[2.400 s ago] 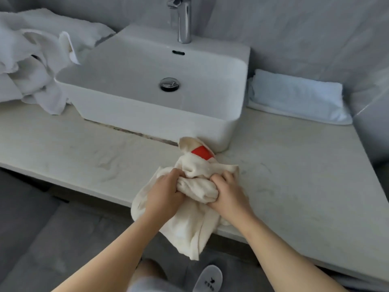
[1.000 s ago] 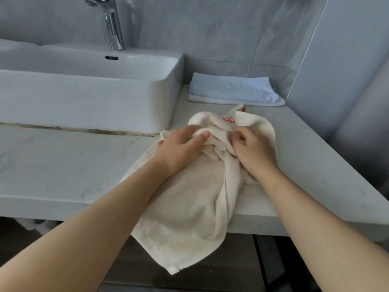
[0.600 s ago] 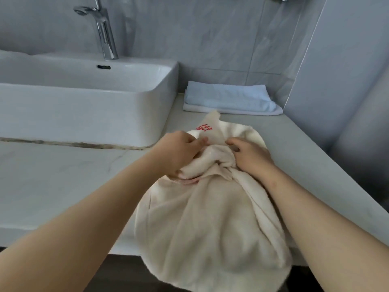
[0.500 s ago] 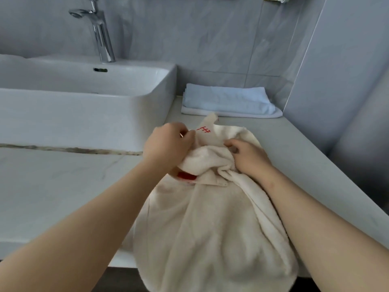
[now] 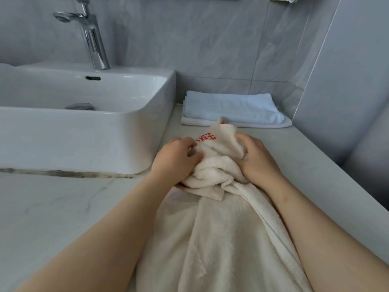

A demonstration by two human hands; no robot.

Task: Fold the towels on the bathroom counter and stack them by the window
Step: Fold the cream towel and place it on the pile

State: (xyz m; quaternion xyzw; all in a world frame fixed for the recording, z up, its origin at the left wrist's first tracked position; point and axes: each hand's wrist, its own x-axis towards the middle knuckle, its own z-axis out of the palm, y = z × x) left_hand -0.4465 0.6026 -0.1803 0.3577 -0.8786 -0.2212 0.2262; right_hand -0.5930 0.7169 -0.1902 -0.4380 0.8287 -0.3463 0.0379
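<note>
One cream towel (image 5: 221, 239) lies bunched on the counter (image 5: 52, 207) just right of the single white basin (image 5: 84, 140), its near end running toward the camera between the two forearms. Both hands are on it: the left hand (image 5: 174, 159) has its fingers curled into the gathered folds on the left side of the heap, and the right hand (image 5: 256, 159) clutches the right side, fingers wrapped round a raised flap. That flap stands up between the hands and carries red lettering (image 5: 207, 138) too creased to read. Behind the bunch, in the back corner where the counter meets the grey tiled wall, sits a stack of two folded towels: a pale blue towel (image 5: 231, 108) on top and a white towel (image 5: 252, 123) under it, only its edge showing. The tip of the cream flap overlaps the stack's front edge in this view; whether they touch, I cannot tell. One chrome faucet (image 5: 92, 39) rises behind the basin.
</note>
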